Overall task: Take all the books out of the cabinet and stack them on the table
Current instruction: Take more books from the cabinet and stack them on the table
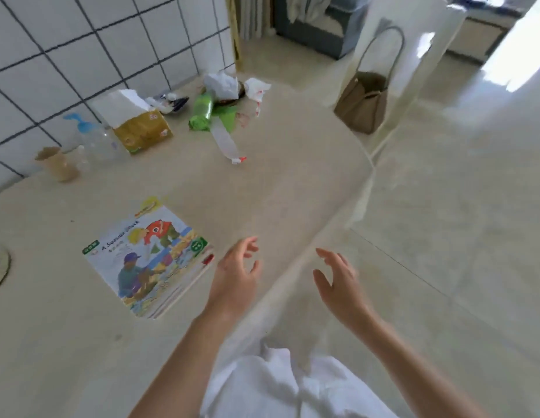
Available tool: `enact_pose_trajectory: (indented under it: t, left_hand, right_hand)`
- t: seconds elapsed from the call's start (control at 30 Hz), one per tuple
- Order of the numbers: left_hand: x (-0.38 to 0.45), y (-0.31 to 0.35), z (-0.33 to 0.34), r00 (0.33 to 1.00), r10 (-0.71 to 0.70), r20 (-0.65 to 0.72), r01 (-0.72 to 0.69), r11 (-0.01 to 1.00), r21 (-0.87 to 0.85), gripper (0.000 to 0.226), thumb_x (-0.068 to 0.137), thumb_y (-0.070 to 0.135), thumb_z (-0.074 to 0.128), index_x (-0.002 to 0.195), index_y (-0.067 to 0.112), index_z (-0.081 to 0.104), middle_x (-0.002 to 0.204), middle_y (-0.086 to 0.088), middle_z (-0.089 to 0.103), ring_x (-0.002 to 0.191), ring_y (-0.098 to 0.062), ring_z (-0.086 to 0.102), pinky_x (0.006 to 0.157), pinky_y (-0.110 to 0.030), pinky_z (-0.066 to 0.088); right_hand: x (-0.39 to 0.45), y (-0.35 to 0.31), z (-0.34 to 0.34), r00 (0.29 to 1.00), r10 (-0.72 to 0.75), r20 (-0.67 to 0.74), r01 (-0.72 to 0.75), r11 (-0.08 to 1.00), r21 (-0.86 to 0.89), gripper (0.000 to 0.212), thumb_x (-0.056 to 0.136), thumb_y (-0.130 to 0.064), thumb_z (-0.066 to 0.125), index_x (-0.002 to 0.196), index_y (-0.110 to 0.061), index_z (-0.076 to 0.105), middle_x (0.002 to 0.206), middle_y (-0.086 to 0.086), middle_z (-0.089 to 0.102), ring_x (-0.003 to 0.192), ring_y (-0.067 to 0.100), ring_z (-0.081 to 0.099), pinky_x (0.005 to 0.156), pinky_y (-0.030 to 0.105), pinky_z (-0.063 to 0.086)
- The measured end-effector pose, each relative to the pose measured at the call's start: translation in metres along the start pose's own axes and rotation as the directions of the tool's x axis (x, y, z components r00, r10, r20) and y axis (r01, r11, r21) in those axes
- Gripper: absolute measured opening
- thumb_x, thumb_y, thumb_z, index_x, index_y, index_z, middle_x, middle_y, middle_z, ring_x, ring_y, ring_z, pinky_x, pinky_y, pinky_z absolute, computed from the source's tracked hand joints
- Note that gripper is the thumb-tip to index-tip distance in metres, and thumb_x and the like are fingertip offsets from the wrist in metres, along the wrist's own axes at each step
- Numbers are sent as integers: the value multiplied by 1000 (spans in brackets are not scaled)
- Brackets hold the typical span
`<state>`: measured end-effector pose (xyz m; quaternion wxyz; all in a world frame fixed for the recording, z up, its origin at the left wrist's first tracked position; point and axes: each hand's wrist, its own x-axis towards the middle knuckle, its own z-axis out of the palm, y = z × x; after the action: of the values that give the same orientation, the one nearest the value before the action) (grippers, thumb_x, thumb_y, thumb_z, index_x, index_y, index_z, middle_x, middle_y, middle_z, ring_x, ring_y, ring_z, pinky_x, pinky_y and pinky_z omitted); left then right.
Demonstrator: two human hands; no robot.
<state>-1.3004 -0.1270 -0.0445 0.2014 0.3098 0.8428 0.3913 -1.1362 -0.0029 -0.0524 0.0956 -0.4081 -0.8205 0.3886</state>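
Head view: small stack of books [149, 260] lies on bench [277, 182]. Left hand [235, 276] and right hand [341, 282] hover empty, fingers loosely spread. Cabinet unseen; remaining books unknown.

Books [148, 260] stacked on table [262, 182] — both hands, left hand [237, 276] and right hand [341, 282], seemingly empty.

Beige table [262, 191] under book stack [151, 260], tissue box [142, 125].
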Motion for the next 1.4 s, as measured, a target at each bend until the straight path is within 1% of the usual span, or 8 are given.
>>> enact_pose_trajectory:
  t: [0.1, 0.3, 0.6, 0.7, 0.8, 1.03, 1.3, 1.4]
  left_hand:
    - [-8, 35, 39, 979, 117, 165, -127, 991, 49, 35, 86, 8, 62, 120, 18, 62, 105, 5, 66, 93, -11, 62, 86, -30, 51]
    - [-55, 110, 153, 848, 260, 462, -316, 948, 46, 31, 85, 8, 64, 115, 17, 65, 97, 7, 67, 88, -11, 64, 83, -31, 53]
    - [-195, 215, 345, 573, 387, 722, -479, 874, -88, 29, 86, 8, 63, 114, 16, 66, 105, 7, 68, 93, -9, 64, 81, -29, 55]
    - [-243, 242, 395, 450, 384, 806, -498, 857, -130, 29, 86, 6, 64, 112, 18, 66, 100, 8, 67, 92, -9, 64, 80, -30, 56]
    - [-269, 258, 422, 391, 386, 836, -487, 857, -167, 29, 86, 4, 63, 111, 18, 66, 97, 8, 67, 91, -10, 63, 81, -31, 56]
    - [-356, 303, 514, 104, 370, 923, -542, 799, -259, 34, 83, -3, 62, 100, 27, 64, 87, 12, 65, 83, -12, 63, 78, -38, 57]
    - [-421, 369, 634, -128, 305, 944, -640, 701, -314, 31, 86, 3, 58, 109, 21, 66, 88, 13, 67, 82, -1, 62, 83, -27, 54]
    - [-450, 407, 682, -238, 270, 933, -679, 641, -359, 31, 88, 6, 58, 112, 23, 64, 92, 11, 67, 83, -1, 63, 74, -13, 51]
  right_hand:
    - [-36, 38, -31, 985, 125, -117, -121, 992, 37, 40, 89, -10, 59, 129, -9, 57, 125, 8, 61, 113, 26, 60, 92, 26, 40]
    - [-134, 127, -98, 895, 371, -248, -348, 928, 135, 40, 91, -10, 58, 131, -11, 55, 126, 5, 61, 117, 20, 57, 96, 25, 39]
    - [-299, 271, -193, 648, 634, -422, -556, 772, 308, 36, 91, -8, 57, 127, -7, 57, 121, 7, 64, 114, 20, 58, 92, 18, 35]
    - [-351, 300, -213, 508, 713, -484, -591, 697, 407, 36, 91, -10, 56, 128, -9, 56, 119, 5, 63, 111, 16, 57, 89, 15, 33]
    - [-376, 312, -221, 433, 761, -483, -590, 645, 487, 37, 92, -10, 56, 129, -10, 56, 119, 4, 62, 109, 13, 56, 89, 14, 33]
    - [-457, 365, -254, 117, 873, -474, -539, 457, 708, 36, 93, -11, 55, 129, -11, 55, 120, 4, 61, 106, 8, 52, 91, 17, 37]
    - [-523, 443, -328, -117, 885, -451, -487, 345, 802, 37, 95, -16, 54, 132, -15, 53, 120, -1, 59, 113, 11, 52, 90, 16, 34]
    - [-549, 470, -361, -182, 879, -441, -471, 315, 824, 35, 95, -17, 54, 129, -17, 54, 117, -4, 59, 114, 11, 52, 91, 18, 35]
